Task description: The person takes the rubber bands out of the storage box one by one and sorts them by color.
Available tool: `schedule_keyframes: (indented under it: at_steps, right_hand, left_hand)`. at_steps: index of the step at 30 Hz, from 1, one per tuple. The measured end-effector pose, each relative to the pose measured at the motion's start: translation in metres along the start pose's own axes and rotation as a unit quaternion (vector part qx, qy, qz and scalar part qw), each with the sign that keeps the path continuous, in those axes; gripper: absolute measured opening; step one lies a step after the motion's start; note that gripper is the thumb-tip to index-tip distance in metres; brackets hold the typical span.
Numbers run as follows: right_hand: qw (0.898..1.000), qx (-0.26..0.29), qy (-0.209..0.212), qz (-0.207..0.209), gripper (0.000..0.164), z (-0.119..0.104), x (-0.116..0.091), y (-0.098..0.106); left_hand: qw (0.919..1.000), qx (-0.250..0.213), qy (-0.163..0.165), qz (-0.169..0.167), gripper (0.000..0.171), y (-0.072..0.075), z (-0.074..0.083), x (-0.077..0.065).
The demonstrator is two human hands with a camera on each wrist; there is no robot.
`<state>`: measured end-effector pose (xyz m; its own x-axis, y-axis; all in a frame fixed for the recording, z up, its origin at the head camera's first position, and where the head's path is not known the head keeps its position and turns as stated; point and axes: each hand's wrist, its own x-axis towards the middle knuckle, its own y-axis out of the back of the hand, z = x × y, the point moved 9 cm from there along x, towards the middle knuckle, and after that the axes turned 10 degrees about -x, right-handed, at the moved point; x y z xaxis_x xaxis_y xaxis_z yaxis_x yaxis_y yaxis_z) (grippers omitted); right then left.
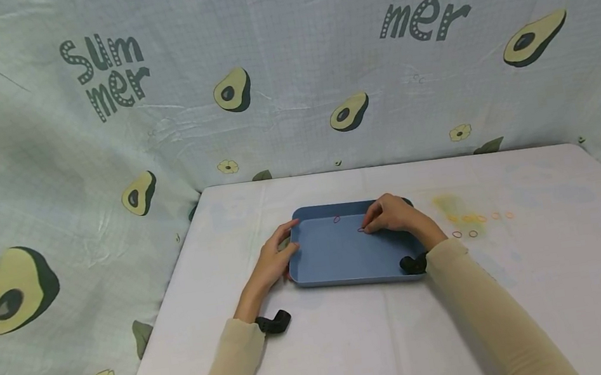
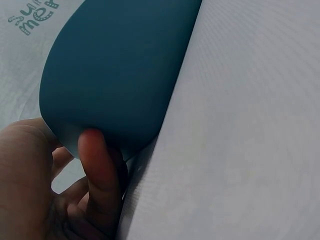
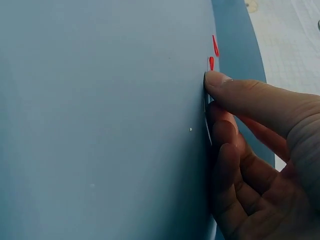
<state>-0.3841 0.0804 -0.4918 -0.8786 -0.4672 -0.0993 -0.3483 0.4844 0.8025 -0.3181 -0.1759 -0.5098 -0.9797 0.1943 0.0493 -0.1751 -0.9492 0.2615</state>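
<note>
A blue rectangular tray (image 1: 334, 261) lies on the white-covered table. At its left side, my left hand (image 1: 273, 258) grips the rim; the left wrist view shows the thumb (image 2: 96, 150) against the tray's corner, other fingers curled beside and below it. Over the tray's right half, my right hand (image 1: 394, 214) pinches a small red rubber band (image 3: 211, 63) between thumb and fingertips, close to the tray floor. Another red rubber band (image 1: 336, 219) lies in the tray near its back wall, just beyond the pinched one in the right wrist view.
On the table to the right of the tray lie two dark red bands (image 1: 465, 234) and a row of several orange and yellow bands (image 1: 496, 216). A yellowish patch (image 1: 447, 202) marks the cloth there. A printed curtain (image 1: 286, 87) hangs behind the table.
</note>
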Motion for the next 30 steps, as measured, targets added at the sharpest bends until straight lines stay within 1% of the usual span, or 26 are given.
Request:
schedule_keyframes:
  at_steps: [4, 8, 12, 15, 17, 19, 22, 24, 26, 30]
  right_hand:
    - [1.000, 0.003, 0.003, -0.004, 0.007, 0.000, 0.000, -0.001]
    - [1.000, 0.000, 0.004, -0.007, 0.007, 0.000, 0.001, -0.002]
    - [1.000, -0.009, 0.012, -0.011, 0.008, -0.001, 0.001, -0.002]
    - [1.000, -0.020, 0.011, -0.015, 0.009, -0.002, 0.002, -0.002]
    - [0.999, -0.030, 0.009, -0.016, 0.009, -0.003, 0.002, -0.003]
    - [0.999, -0.038, 0.006, -0.016, 0.009, -0.003, 0.002, -0.003]
    - [0.999, -0.043, 0.001, -0.017, 0.010, -0.003, 0.003, -0.003]
    - [0.999, -0.041, -0.002, -0.018, 0.010, -0.003, 0.003, -0.002]
    - [0.999, -0.038, -0.004, -0.017, 0.010, -0.002, 0.004, -0.001]
    - [0.999, -0.035, -0.005, -0.016, 0.011, -0.003, 0.002, 0.002]
  left_hand:
    - [1.0000, -0.005, 0.000, -0.006, 0.050, -0.001, 0.000, 0.000]
    - [0.9998, -0.007, 0.009, -0.013, 0.051, -0.002, 0.001, 0.001]
    - [0.9997, -0.002, 0.014, -0.021, 0.051, -0.004, 0.019, -0.007]
    - [0.9997, -0.001, 0.011, -0.024, 0.050, -0.005, 0.031, -0.013]
    - [0.9998, 0.001, 0.003, -0.021, 0.050, -0.005, 0.023, -0.010]
    - [0.9997, 0.008, -0.012, -0.020, 0.050, -0.005, 0.018, -0.009]
    - [0.9997, 0.006, -0.013, -0.020, 0.051, -0.004, 0.016, -0.008]
    - [0.9998, 0.002, -0.004, -0.021, 0.051, -0.004, 0.019, -0.009]
    - [0.9998, -0.005, 0.011, -0.015, 0.051, -0.004, 0.017, -0.008]
    - [0.9999, 0.001, 0.013, -0.005, 0.050, -0.002, 0.003, -0.001]
